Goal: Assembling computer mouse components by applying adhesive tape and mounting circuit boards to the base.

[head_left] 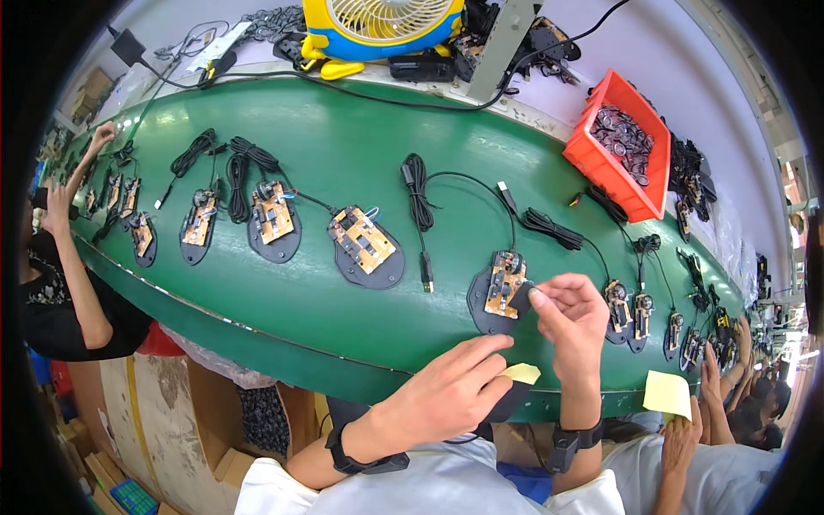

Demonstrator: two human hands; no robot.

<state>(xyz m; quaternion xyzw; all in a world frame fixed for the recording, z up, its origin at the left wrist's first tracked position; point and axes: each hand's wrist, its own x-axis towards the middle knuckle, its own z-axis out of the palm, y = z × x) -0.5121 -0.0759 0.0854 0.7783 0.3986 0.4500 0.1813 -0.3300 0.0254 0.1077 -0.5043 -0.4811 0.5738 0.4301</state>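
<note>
Right in front of me, a black computer mouse base [485, 316] carries a tan circuit board [501, 296]. My right hand [573, 316] pinches a small dark piece [521, 297] between thumb and fingers, at the right edge of that board. The piece is too small to name. Nearer to me, my left hand [446, 386] is closed with curled fingers, and a yellow paper slip [522, 372] sticks out from its fingertips. Under that hand lies something black, largely hidden. A black coiled cable [417, 193] with a metal plug rests to the left of the base.
More mouse bases with boards [367, 249] line the green belt [326, 129] on both sides. At the far right stands an orange bin [657, 184] of small parts. Behind the belt is a yellow-blue fan [382, 47]. Co-workers' hands [60, 206] are left; another [681, 438] holds yellow paper.
</note>
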